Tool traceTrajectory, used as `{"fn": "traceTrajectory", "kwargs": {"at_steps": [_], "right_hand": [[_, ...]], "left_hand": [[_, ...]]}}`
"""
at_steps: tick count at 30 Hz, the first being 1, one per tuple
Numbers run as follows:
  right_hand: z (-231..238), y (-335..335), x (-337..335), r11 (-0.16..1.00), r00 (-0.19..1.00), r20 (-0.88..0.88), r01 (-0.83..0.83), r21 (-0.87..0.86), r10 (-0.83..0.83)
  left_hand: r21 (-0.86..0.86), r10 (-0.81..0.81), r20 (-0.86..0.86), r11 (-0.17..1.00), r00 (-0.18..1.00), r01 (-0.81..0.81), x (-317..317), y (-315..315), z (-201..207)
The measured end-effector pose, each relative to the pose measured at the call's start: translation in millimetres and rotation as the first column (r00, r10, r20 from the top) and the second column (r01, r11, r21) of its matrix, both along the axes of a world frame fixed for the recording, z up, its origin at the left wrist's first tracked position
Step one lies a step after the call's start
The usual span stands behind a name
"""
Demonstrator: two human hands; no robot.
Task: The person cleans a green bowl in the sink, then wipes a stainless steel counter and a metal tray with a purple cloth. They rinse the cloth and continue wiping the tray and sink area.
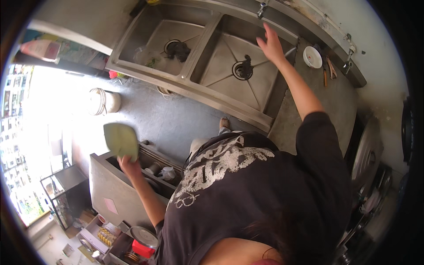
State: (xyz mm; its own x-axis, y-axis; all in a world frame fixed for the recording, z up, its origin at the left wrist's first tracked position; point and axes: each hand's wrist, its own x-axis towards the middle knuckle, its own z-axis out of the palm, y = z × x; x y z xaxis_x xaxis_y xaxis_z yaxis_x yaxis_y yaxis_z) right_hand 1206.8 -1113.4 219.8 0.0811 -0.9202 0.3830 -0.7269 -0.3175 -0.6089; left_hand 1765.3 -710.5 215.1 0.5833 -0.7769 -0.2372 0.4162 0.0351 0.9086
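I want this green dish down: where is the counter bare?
Grey counter right of the right sink basin, short of the white bowl; worktop left of the left basin looks bare. Crowded: the grey counter's wall end, with bowl and slender utensils.

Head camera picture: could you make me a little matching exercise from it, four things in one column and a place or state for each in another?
1. left hand
2. right hand
3. white bowl
4. white bucket

A. on the grey counter, right of the sink
B. on the floor
C. gripping a green dish
D. empty, thumb apart from fingers

Pairs: 1-C, 2-D, 3-A, 4-B
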Motion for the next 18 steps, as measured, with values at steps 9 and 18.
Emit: {"fn": "traceTrajectory", "kwargs": {"at_steps": [9, 18], "right_hand": [[0.8, -114.2, 20.8, 0.887, 0.923, -0.03, 0.359, -0.292, -0.383], [44.0, -97.3, -2.9, 0.981, 0.966, -0.172, 0.184, -0.063, -0.192]], "left_hand": [[0.151, -0.759, -0.186, 0.606, 0.624, 0.781, -221.2, -331.7, 16.4], [0.231, -0.87, -0.358, 0.27, 0.339, 0.935, -343.1, -494.5, -31.2]]}}
